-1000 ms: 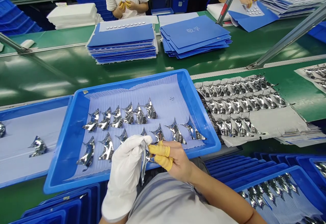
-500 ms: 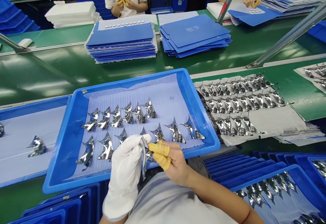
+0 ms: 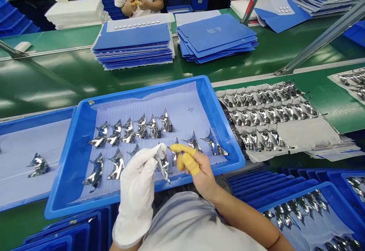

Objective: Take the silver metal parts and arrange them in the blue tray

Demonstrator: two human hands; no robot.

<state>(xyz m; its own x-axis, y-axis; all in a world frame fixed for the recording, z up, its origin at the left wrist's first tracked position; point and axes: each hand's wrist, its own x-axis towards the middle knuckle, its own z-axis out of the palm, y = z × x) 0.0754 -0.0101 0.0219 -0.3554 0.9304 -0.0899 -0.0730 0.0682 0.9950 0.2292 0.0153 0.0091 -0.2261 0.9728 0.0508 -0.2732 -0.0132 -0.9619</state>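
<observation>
My left hand (image 3: 138, 190), in a white glove, grips a shiny chrome-like curved metal piece (image 3: 163, 165) with pointed corners, between thumb and fingers. My right hand (image 3: 196, 163) wears yellow finger covers; its fingers are bent, with the forefinger reaching to the upper end of that piece. A small dark bit shows by the right fingertips, too small to name. Both hands are over the front part of a blue tray (image 3: 230, 140) lined with pale wrinkled sheet. Similar metal pieces (image 3: 141, 126) lie in two rows in the tray, some partly hidden behind my hands.
At right, rows of metal pieces (image 3: 273, 114) lie on paper. Another blue tray (image 3: 25, 199) adjoins at left; a filled tray (image 3: 310, 220) is at lower right. Across the green bench (image 3: 42, 80) stand blue folder stacks (image 3: 216, 34). Two co-workers sit beyond; a metal post (image 3: 322, 43) slants at right.
My right hand has shifted right and its fingers have loosened from the metal piece. The piece in my left hand has turned, showing its shiny face. A co-worker's hands at upper right have lifted.
</observation>
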